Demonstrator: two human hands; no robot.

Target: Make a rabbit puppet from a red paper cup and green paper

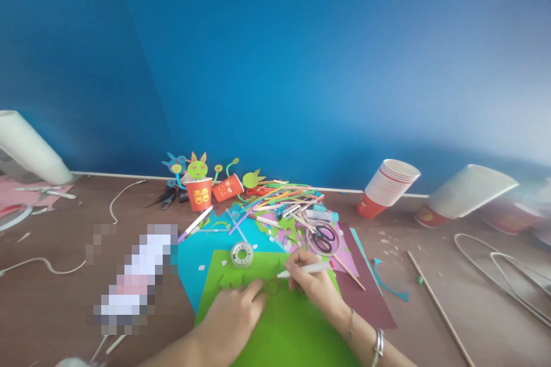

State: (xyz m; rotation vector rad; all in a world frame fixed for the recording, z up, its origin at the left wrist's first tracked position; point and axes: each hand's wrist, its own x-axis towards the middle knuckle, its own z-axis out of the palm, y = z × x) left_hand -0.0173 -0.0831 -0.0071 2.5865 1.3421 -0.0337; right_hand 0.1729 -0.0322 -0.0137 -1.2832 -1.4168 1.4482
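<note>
My right hand [310, 282] grips a white marker [317, 267] with a red tip, held low over a sheet of green paper [297, 332]. Close to the tip, a small round outline [273, 288] shows on the sheet. My left hand [235, 316] lies flat on the same paper, left of the outline, its fingers stretched out and partly hiding some drawn zigzag lines [226, 285]. Just beyond the left hand, a clear roll of tape [235, 253] rests at the paper's far edge. Dark-handled scissors [322, 239] lie beyond my right hand.
Blue paper [189, 264] and maroon paper [365, 298] stick out around the green sheet. Behind are coloured straws [284, 192], scraps and a decorated red cup [200, 195]. Stacked paper cups [390, 183] stand right; a wooden stick [439, 304] and white cable [491, 275] lie nearby.
</note>
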